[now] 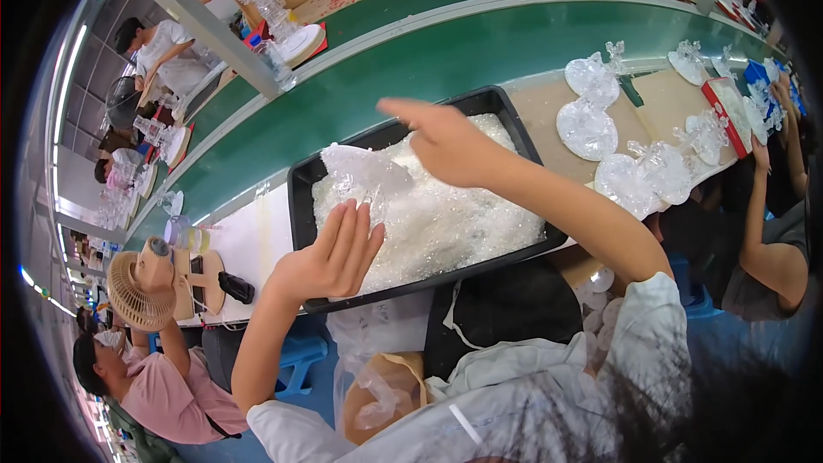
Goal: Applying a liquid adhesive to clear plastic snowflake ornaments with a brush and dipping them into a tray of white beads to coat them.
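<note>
A black tray (519,123) full of white sparkling granules (463,223) is in front of me. Over its left half a clear plastic ornament with a whitish round base (360,167) is tilted, its clear part at the fingertips of my left hand (337,255). That hand's fingers are long and close together around the ornament's near end; its thumb is hidden. My right hand (450,144) hovers over the tray's far side, apart from the ornament. Its forefinger points left, the other fingers are partly curled, and I see nothing in it.
Several similar clear ornaments (587,130) lie on brown board to the right, near a red box (727,116) and a co-worker's arms. On the left are a fan (141,287), a black object (236,286) and another person. A green conveyor belt (386,60) runs behind the tray.
</note>
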A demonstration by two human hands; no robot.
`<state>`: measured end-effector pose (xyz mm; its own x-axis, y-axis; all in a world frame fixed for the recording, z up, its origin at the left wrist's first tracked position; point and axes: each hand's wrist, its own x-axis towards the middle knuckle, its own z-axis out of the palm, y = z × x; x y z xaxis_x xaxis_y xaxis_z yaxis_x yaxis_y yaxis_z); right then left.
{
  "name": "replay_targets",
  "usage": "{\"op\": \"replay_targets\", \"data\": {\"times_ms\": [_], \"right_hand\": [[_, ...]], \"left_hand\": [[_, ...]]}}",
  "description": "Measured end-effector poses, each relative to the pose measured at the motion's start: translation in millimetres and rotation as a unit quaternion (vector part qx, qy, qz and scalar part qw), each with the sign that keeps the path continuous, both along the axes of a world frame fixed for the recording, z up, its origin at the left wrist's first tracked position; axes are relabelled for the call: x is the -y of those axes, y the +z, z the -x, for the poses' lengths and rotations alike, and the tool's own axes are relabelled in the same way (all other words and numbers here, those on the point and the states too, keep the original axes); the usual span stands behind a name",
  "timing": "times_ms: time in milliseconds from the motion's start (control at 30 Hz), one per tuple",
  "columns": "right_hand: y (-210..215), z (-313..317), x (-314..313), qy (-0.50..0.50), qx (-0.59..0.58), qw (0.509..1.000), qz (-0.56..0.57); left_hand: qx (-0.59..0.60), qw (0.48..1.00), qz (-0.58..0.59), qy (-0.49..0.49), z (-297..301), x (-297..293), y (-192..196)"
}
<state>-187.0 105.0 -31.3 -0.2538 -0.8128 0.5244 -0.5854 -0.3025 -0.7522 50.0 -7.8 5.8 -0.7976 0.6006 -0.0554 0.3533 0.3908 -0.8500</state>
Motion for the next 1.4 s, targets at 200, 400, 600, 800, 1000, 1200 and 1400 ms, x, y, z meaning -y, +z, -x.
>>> {"op": "replay_targets", "data": {"times_ms": [200, 400, 600, 800, 1000, 1200, 1400], "right_hand": [[3.8, -8.3, 0.9, 0.175, 0.019, 0.978, -0.108], [10.7, 0.1, 8.0, 0.162, 0.053, 0.982, -0.084], [-2.1, 2.0, 4.7, 0.062, 0.071, 0.996, 0.008], [-2.8, 9.3, 15.7, 0.116, 0.133, 0.984, 0.018], [-4.4, 5.4, 12.5, 0.062, 0.154, 0.982, 0.089], [-2.9, 2.8, 5.0, 0.074, 0.180, 0.978, 0.076], [-11.0, -8.9, -1.7, 0.171, 0.207, 0.962, 0.049]], "left_hand": [[0.017, 0.999, 0.036, -0.018, -2.0, 3.9, 8.7], [0.000, 0.999, 0.032, -0.030, -3.7, 4.7, 13.2], [-0.074, 0.996, -0.047, 0.011, -5.1, 4.6, 7.7], [-0.194, 0.960, -0.199, 0.029, -4.0, 2.6, 3.7], [-0.277, 0.909, -0.308, 0.045, -4.2, 15.3, -5.8], [-0.397, 0.801, -0.438, 0.090, -3.5, 11.0, -23.4], [-0.450, 0.681, -0.562, 0.133, 0.3, 9.3, -29.2]]}}
